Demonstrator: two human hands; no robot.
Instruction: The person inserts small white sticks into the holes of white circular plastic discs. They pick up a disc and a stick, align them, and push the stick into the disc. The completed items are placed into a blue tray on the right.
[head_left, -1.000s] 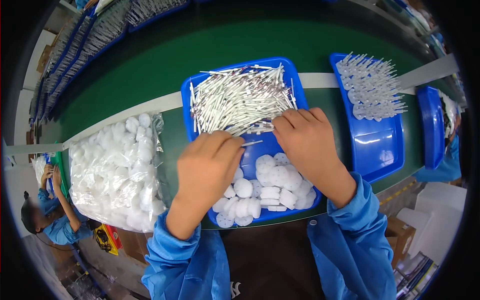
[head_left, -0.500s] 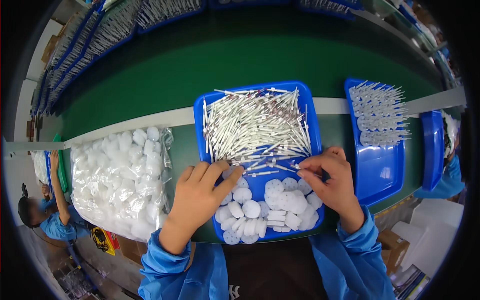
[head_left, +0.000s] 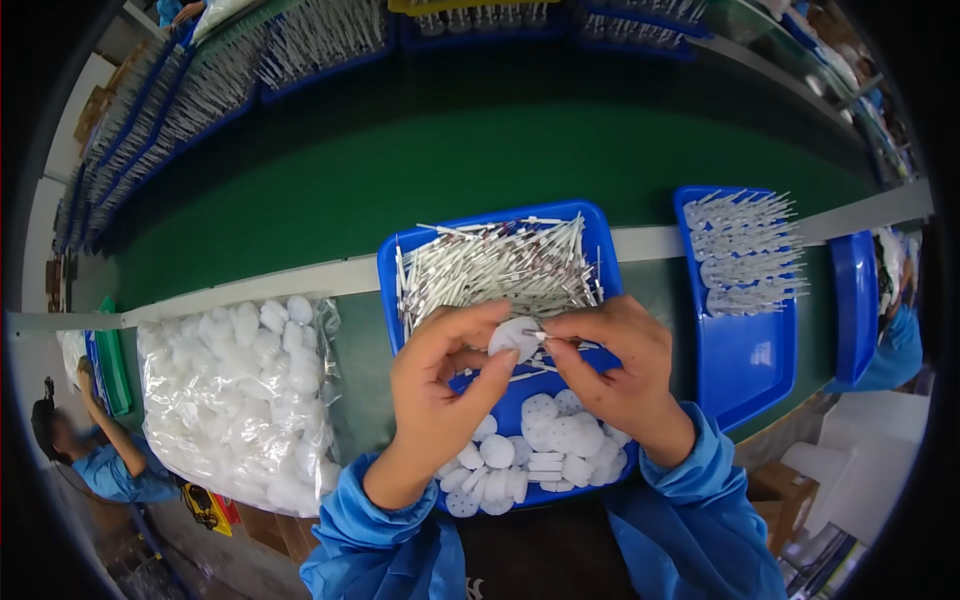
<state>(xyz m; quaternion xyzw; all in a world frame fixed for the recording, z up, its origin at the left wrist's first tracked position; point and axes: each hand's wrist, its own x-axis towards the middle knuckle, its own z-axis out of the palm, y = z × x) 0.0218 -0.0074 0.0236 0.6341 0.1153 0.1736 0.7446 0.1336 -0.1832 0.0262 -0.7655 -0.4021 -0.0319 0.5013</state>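
My left hand (head_left: 435, 385) pinches a round white disc (head_left: 510, 338) between thumb and fingertips above the tray. My right hand (head_left: 625, 375) is closed on a thin stick-like part (head_left: 537, 336), which meets the disc's right edge; whether it is inserted is too small to tell. Beneath both hands lies a blue tray (head_left: 508, 402). A heap of thin white sticks (head_left: 490, 265), some with dark ends, fills its far half. Several white discs with small holes (head_left: 565, 435) are piled in its near part.
A clear bag of white discs (head_left: 235, 400) lies at left. To the right, another blue tray (head_left: 750, 365) holds rows of discs with sticks (head_left: 745, 250). More filled trays (head_left: 320, 50) line the far side. Co-workers' blue sleeves (head_left: 125, 470) show at both sides.
My left hand has lifted a disc up from the tray. My right hand has moved left with a stick, and both now meet over the tray. The whole view has shifted slightly.
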